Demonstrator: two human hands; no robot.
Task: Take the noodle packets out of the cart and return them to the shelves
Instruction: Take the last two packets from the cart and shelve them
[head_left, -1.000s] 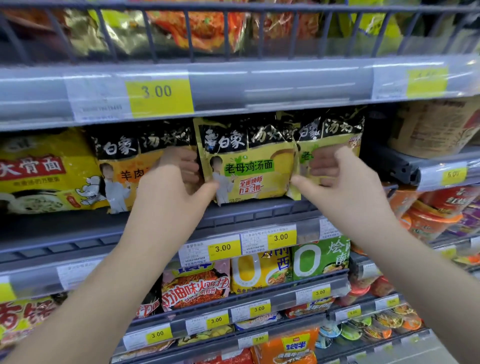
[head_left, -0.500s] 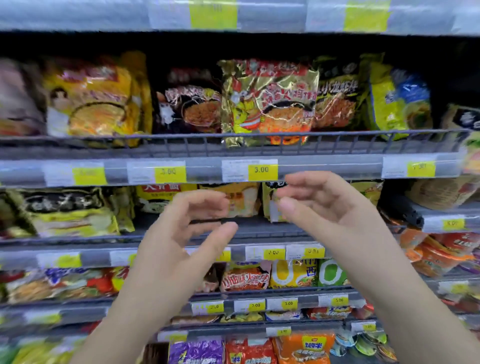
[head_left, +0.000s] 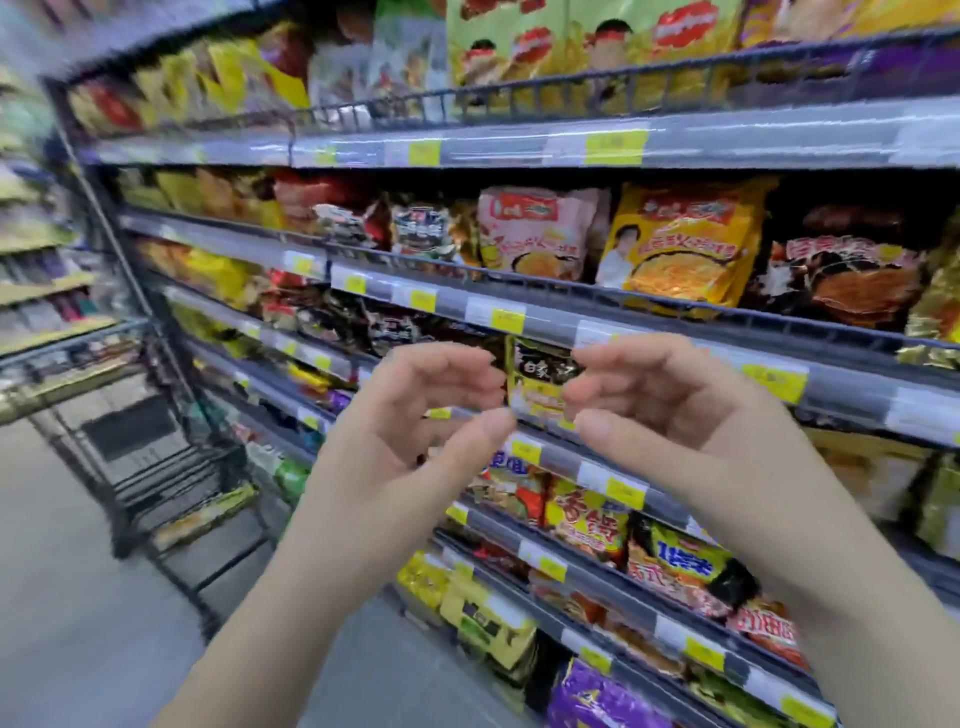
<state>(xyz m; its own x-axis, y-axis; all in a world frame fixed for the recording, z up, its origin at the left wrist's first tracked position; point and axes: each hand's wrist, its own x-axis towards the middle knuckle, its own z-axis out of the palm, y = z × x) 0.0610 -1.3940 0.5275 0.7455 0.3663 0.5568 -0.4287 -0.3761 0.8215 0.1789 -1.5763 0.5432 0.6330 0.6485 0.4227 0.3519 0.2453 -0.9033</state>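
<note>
My left hand (head_left: 410, 431) and my right hand (head_left: 670, 410) hover in front of the shelves (head_left: 519, 312), both empty with fingers loosely curled, thumbs nearly facing each other. Between them, further back on its shelf, stands a yellow-and-black noodle packet (head_left: 537, 382), untouched. The black wire cart (head_left: 171, 478) stands at the left on the floor, with a yellowish packet (head_left: 202, 514) lying in its lower part. Rows of noodle packets fill the shelves, among them a yellow one (head_left: 680, 244) and a pink one (head_left: 530, 228).
The shelf unit runs from far left to near right, with yellow price tags (head_left: 615, 147) along each rail. Grey floor (head_left: 57, 597) lies to the left of it. More shelving (head_left: 36, 291) shows blurred at the far left behind the cart.
My hands let go of the yellow-and-black packet on the shelf and drew back empty. The view swung left, bringing the cart and the aisle floor into sight.
</note>
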